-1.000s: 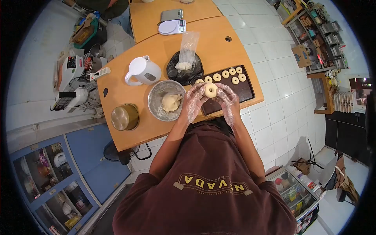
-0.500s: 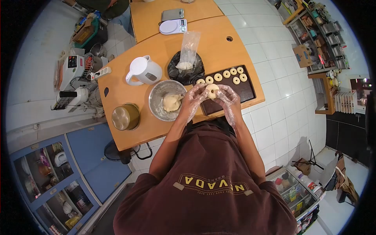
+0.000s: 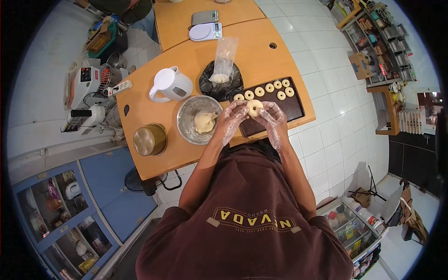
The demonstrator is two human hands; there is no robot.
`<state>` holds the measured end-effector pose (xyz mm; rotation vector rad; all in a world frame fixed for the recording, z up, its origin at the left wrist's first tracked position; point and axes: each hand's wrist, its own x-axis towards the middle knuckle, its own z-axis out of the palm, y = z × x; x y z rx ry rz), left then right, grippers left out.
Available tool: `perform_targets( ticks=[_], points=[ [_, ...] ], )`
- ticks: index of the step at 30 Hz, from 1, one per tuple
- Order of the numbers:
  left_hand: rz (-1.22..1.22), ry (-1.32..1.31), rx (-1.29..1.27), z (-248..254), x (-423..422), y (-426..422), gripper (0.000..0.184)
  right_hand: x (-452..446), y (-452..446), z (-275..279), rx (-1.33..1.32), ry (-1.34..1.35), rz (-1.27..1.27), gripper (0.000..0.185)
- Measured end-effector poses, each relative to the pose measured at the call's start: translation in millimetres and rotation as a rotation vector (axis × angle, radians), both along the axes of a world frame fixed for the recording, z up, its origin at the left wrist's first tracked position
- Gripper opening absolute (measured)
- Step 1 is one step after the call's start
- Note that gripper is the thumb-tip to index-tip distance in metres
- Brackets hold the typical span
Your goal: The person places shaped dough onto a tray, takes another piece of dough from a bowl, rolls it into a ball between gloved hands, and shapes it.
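Note:
A pale ring of doughnut dough is held up between both hands, its hole facing me. My left hand grips the ring's left edge with thumb and fingers. On the other edge, my right hand pinches it the same way. Flour or dough coats both hands. Beneath and beyond them lies a dark baking tray bearing several smaller-looking dough rings. Left of my left hand stands a metal bowl with a lump of dough inside.
On the wooden table are a white electric kettle, a round metal-lidded container and a black plastic bag with a clear bag. Two kitchen scales sit farther back. A person is at the top left.
The dough ring has shifted very slightly to the right and turned a little in my fingers. Both hands keep hold of it, and the other things stay in place.

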<state>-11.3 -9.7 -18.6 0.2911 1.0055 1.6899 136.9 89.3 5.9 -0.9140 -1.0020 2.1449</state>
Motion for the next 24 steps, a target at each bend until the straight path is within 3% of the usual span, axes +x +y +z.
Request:
perform_targets(
  ticks=[12,24],
  points=[
    [-0.037,-0.097,0.031,6.6,-7.4,2.4,0.030,-0.6,-2.0,4.4,0.001,0.022,-0.001,0.019],
    [-0.112,0.176,-0.051,9.4,-12.6,-0.4,0.028,2.7,2.4,0.6,-0.018,-0.052,0.059,0.020]
  ],
)
